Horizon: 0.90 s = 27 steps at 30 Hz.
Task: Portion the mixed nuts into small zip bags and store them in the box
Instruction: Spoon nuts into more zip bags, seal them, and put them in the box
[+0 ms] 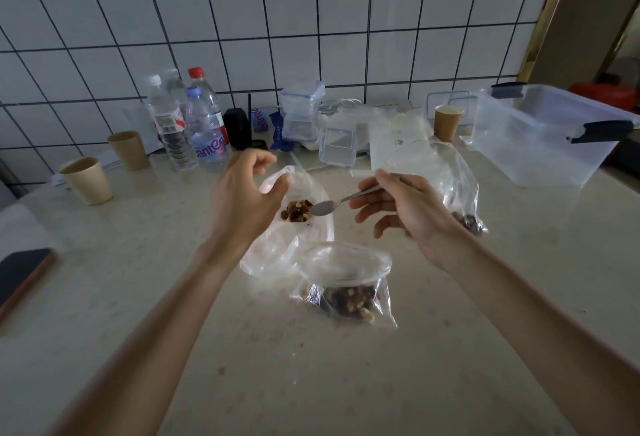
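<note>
My left hand (pixel 242 193) pinches the rim of a small clear zip bag (pixel 304 190) and holds its mouth up and open; a small heap of mixed nuts (pixel 297 210) lies inside. My right hand (pixel 398 207) grips a metal spoon (pixel 329 206) by the handle, its empty bowl at the bag's mouth beside the nuts. A second zip bag (pixel 349 283) with nuts in its bottom stands open on the counter just in front. A larger clear bag (pixel 457 190) with nuts at its lower corner sits behind my right hand. The clear storage box (pixel 540 138) stands open at the far right.
Water bottles (pixel 194 124), three paper cups (pixel 88 181) and small clear lidded containers (pixel 337 145) line the tiled wall. A dark phone (pixel 20 273) lies at the left edge of the counter. Plastic wrapping and papers clutter the back middle.
</note>
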{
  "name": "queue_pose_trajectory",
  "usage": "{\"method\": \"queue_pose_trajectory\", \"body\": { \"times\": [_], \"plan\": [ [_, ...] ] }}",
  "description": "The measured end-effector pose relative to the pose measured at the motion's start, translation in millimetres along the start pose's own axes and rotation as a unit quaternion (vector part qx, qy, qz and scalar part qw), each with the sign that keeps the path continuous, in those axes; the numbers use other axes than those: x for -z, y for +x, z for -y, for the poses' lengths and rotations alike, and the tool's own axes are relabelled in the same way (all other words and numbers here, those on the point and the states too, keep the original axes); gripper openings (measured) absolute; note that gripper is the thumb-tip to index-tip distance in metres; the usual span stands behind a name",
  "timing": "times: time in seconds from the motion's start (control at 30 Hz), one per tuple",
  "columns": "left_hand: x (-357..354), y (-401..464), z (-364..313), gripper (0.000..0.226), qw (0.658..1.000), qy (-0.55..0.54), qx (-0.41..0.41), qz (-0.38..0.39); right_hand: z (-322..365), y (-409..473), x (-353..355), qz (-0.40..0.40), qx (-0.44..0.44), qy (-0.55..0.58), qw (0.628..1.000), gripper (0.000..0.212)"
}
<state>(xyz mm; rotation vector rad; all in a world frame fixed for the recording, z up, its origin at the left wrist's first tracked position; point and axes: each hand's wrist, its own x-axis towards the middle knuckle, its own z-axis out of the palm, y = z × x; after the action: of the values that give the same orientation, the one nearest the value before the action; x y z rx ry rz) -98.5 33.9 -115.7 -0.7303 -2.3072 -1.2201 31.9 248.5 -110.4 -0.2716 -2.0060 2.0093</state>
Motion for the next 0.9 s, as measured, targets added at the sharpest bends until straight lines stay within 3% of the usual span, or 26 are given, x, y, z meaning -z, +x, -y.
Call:
{"method": "queue_pose_trajectory", "body": {
  "times": [0.17,0.23,0.37,0.53,0.6,0.77,0.9],
  "plan": [
    [-23.2,38.0,16.3,0.076,0.970,0.132,0.124,0.164,-6.6,28.9,-18.7,0.017,0.029,-0.115,0.993,0.028],
    [-32.4,40.6,23.9,0.067,0.957,0.160,0.158,0.182,-13.9,38.3,-23.0,0.020,0.051,-0.186,0.981,0.027],
    [-44.4,31.3,43.5,0.019,0.960,0.150,0.177,0.157,-30.8,47.9,-22.5,0.005,0.147,-0.326,0.934,0.029],
    [-58.7,11.7,57.5,0.024,0.976,0.099,0.160,0.107,-52.0,52.8,-24.1,0.024,0.202,-0.395,0.896,0.031],
    [-60.7,10.8,61.9,0.017,0.978,0.085,0.158,0.105,-58.8,56.0,-23.8,0.027,0.195,-0.374,0.906,0.030],
    [-62.7,11.3,62.5,0.013,0.971,-0.071,0.213,0.086,-62.1,60.2,-16.6,-0.022,0.080,-0.205,0.975,0.026],
    [-66.7,8.6,59.2,0.010,0.967,-0.104,0.216,0.082,-62.2,60.2,-15.7,-0.049,0.032,-0.095,0.994,0.028]
  ]
}}
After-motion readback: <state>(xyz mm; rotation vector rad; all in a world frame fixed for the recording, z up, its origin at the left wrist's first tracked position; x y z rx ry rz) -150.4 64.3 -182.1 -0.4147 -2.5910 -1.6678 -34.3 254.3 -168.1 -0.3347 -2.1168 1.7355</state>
